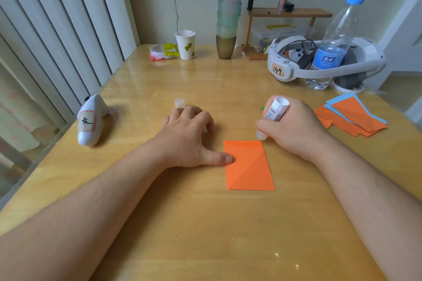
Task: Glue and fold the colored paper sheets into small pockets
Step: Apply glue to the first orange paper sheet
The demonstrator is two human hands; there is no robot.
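Observation:
An orange paper sheet (pixel 249 165) with diagonal creases lies flat on the wooden table (pixel 182 223). My left hand (pixel 191 137) rests beside it, and its thumb presses the sheet's left edge; its fingers are loosely curled on the table. My right hand (pixel 294 125) grips a white glue stick (pixel 272 114), whose lower tip touches the table just off the sheet's top right corner. The glue stick's clear cap (pixel 179 103) stands behind my left hand.
A stack of orange and blue sheets (pixel 356 116) lies at the right. A white controller (pixel 91 121) sits at the left edge. At the back are a headset (pixel 319 61), a water bottle (pixel 335 41), a paper cup (pixel 185 44), stacked cups (pixel 228 13) and a small shelf (pixel 287 12).

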